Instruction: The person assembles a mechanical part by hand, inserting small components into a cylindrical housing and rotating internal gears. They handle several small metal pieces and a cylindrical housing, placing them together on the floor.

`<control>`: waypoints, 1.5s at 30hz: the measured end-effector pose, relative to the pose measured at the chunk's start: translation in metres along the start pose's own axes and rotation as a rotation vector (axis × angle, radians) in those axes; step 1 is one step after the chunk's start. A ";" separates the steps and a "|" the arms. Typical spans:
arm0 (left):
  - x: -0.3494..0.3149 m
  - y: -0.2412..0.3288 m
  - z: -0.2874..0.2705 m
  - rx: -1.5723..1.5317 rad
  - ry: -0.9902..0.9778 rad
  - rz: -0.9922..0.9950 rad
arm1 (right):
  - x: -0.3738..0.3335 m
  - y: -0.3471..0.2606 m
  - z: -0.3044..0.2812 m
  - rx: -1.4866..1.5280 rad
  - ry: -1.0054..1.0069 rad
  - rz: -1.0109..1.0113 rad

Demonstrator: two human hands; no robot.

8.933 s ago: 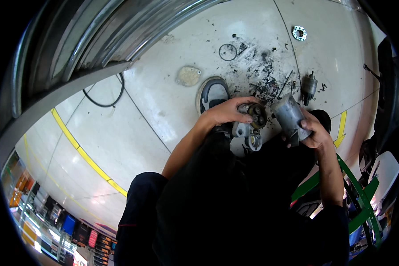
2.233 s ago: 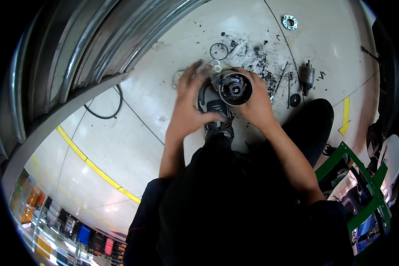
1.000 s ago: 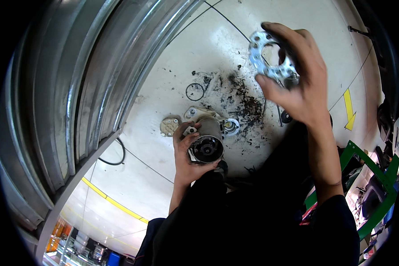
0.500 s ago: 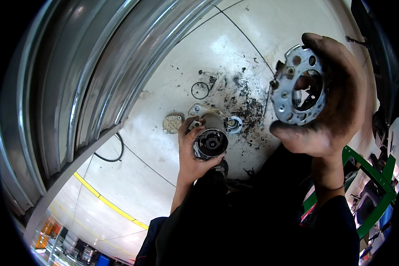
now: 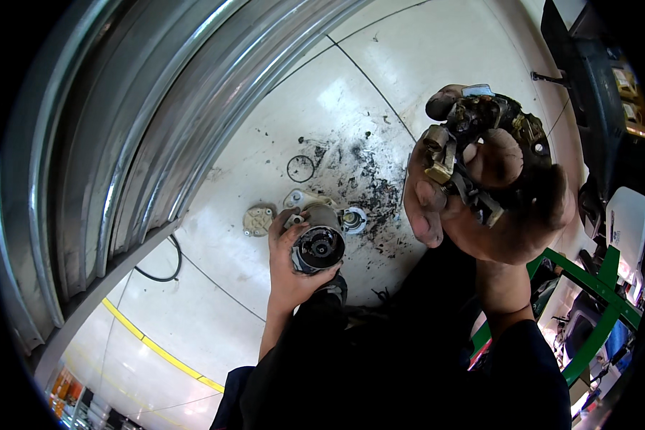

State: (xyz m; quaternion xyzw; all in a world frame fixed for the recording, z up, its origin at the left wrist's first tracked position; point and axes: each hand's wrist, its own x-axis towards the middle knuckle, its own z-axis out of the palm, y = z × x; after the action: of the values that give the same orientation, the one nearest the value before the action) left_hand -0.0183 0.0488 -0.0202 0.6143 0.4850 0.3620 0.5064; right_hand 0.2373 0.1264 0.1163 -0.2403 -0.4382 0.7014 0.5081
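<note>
My left hand [image 5: 288, 278] is wrapped round a cylindrical metal motor housing [image 5: 325, 217], whose open end faces up and shows a dark inside with a toothed centre. Raised at the right, my right hand [image 5: 509, 240] grips a sooty brush holder plate [image 5: 529, 132] with brass-coloured pieces and loose leads on it. One finger shows through the plate's central hole. Beside the housing on the floor lie a round cast end cap [image 5: 259, 220], a pale flanged piece [image 5: 295, 196] partly hidden behind the housing, and a small round part with a light rim [image 5: 359, 228].
Black crumbs and smears [image 5: 380, 193] cover the tiled floor beyond the housing, near a thin black ring [image 5: 301, 168]. A ribbed metal shutter [image 5: 136, 129] rises at the left, with a black cable [image 5: 173, 269] by its base. Green metal framing [image 5: 595, 344] stands at the lower right.
My right hand has turned the brush holder plate over, from its flat silver face to its dirty brush side. My left hand still holds the housing; the whole view has shifted slightly.
</note>
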 end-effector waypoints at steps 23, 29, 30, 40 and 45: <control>0.019 -0.005 -0.001 -0.038 0.009 -0.025 | -0.038 0.083 0.055 -1.178 0.136 0.218; 0.018 -0.007 -0.003 -0.037 0.015 0.027 | -0.030 0.090 0.055 -1.217 0.070 0.213; 0.018 -0.006 -0.003 -0.011 -0.004 0.028 | -0.030 0.091 0.055 -1.230 0.057 0.223; 0.015 -0.005 -0.002 -0.033 -0.029 0.039 | -0.034 0.096 0.045 -1.209 0.097 0.261; 0.013 -0.002 -0.001 -0.012 -0.023 0.049 | -0.039 0.102 0.030 -0.990 0.070 0.280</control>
State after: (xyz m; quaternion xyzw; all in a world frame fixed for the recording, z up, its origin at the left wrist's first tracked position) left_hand -0.0164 0.0617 -0.0222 0.6271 0.4619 0.3702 0.5063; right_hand 0.1767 0.0690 0.0399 -0.5318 -0.6642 0.4626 0.2491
